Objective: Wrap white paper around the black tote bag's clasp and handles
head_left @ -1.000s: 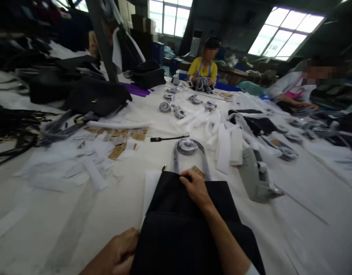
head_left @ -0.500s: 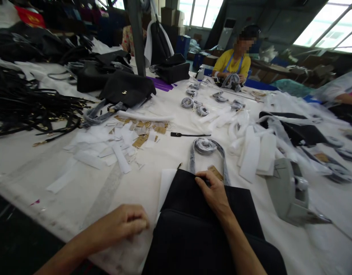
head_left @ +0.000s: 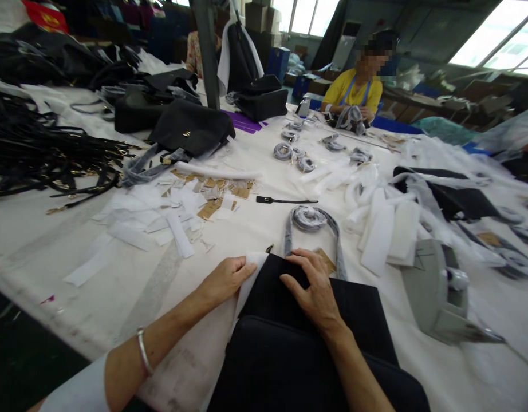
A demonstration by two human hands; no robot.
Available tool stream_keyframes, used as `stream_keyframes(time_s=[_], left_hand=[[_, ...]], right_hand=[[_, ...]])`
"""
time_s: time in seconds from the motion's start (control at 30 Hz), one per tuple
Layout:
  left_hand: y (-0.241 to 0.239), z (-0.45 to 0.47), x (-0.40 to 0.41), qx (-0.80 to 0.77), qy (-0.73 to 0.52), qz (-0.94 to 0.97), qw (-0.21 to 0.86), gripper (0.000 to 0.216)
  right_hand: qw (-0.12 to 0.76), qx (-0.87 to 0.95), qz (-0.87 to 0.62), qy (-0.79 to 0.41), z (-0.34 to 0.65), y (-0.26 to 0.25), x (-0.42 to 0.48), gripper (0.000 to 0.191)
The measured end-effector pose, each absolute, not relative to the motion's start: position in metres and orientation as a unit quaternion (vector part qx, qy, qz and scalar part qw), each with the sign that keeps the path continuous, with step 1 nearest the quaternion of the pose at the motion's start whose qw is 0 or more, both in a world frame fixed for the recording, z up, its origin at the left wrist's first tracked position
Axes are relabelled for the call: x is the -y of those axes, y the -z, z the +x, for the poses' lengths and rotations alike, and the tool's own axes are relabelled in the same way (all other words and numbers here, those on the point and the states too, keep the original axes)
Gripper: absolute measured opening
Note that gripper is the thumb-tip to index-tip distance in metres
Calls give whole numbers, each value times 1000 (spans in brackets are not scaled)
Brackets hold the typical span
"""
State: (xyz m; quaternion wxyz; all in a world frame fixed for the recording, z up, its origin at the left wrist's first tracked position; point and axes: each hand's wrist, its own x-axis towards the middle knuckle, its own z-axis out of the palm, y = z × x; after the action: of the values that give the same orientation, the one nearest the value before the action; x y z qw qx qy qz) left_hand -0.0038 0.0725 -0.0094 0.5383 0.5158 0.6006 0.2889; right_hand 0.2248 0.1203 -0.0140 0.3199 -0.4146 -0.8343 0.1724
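Fingers (head_left: 243, 269) of our left hand (head_left: 224, 281), low in the frame just left of centre, are curled almost closed. They pinch the edge of a white sheet (head_left: 248, 283) that sticks out from under the left side of the black bag (head_left: 285, 349). The bag lies flat on the white table (head_left: 118, 297), filling the lower centre of the frame, with its far edge between our two hands.

Our right hand (head_left: 313, 289) rests on that far edge, its fingers (head_left: 299, 264) spread and slack, pressing the fabric and gripping nothing. Just above it a grey strap (head_left: 309, 218) loops away from the bag, its top wound in clear wrap, and a brown tag (head_left: 327, 260) lies beside our knuckles.

Further right, well apart from the bag, a grey tape dispenser (head_left: 431, 292) stands at the lower right. At the upper right a person in a yellow top (head_left: 354, 91) handles another strap.
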Motion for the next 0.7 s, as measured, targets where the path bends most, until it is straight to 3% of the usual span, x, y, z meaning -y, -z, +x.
stream_keyframes(time_s=[0.17, 0.3, 0.47, 0.6, 0.7], left_hand=[[1, -4, -87, -605, -214, 593, 486, 46], [-6, -2, -96, -579, -121, 646, 482, 47], [-9, 10, -102, -627, -8, 734, 259, 43], [-7, 15, -102, -622, 16, 751, 223, 46], [-3, 15, -103, -626, 5, 742, 241, 48]], right_hand=[[339, 832, -384, -215, 223, 11, -119, 10], [352, 820, -382, -240, 224, 12, -119, 8], [397, 803, -385, -221, 226, 13, -119, 7], [374, 800, -402, -240, 226, 17, -122, 2], [335, 823, -403, -220, 225, 20, -124, 19]])
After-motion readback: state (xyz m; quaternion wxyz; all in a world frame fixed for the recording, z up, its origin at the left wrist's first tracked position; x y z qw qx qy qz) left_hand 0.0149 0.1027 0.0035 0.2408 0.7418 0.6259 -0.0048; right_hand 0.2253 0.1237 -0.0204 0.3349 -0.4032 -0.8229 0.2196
